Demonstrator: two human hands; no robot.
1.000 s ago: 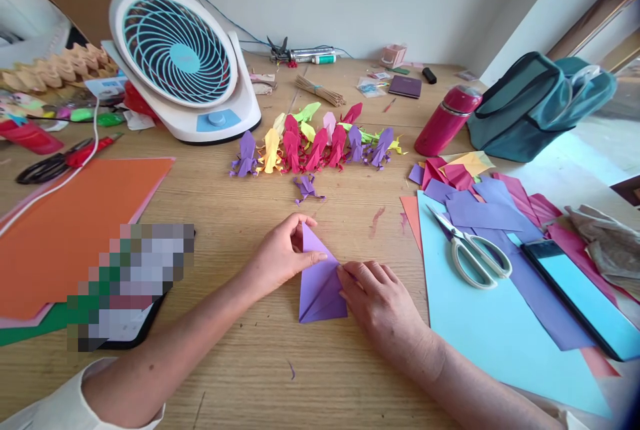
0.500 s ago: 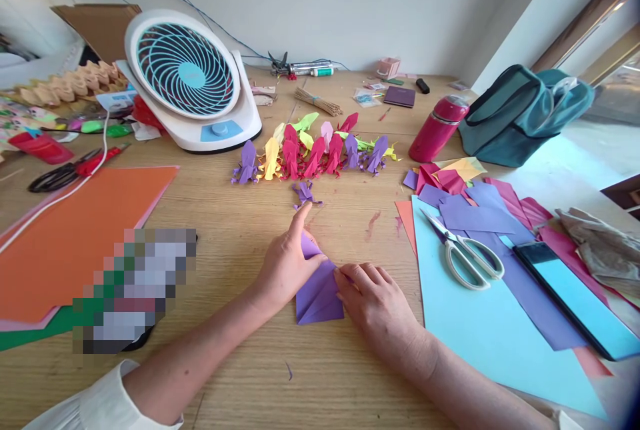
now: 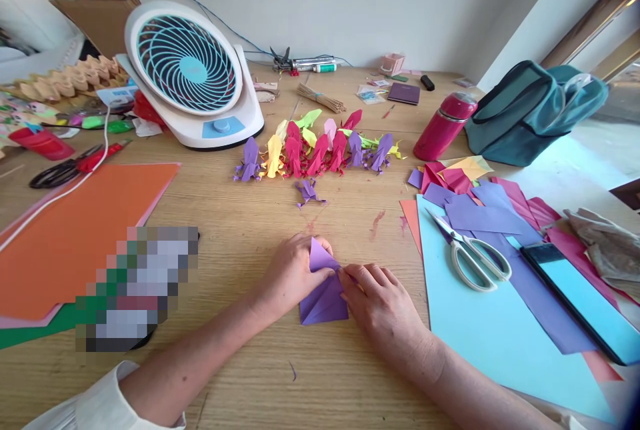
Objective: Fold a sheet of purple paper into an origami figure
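Observation:
A creased piece of purple paper point(image 3: 325, 300) lies on the wooden table between my hands, its upper part folded up. My left hand point(image 3: 295, 270) is closed around the upper left of the paper, thumb in front and fingers curled behind. At the right edge, the fingertips of my right hand point(image 3: 380, 297) pinch the sheet. Just beyond my hands sits a small purple folded-paper figure point(image 3: 309, 192). Behind it, several paper figures point(image 3: 316, 155) in red, yellow, green and purple stand in a cluster.
On the right, white-handled scissors point(image 3: 475, 257) and a phone point(image 3: 575, 300) lie over blue paper point(image 3: 465, 343) and purple scraps. Orange paper point(image 3: 85, 230) is at left. A fan point(image 3: 193, 70), a red flask point(image 3: 445, 127) and a teal bag point(image 3: 520, 127) stand farther back.
My left hand's raised index finger has curled down behind the paper. The paper's upper corner now stands up in that hand. My right hand keeps its pinch.

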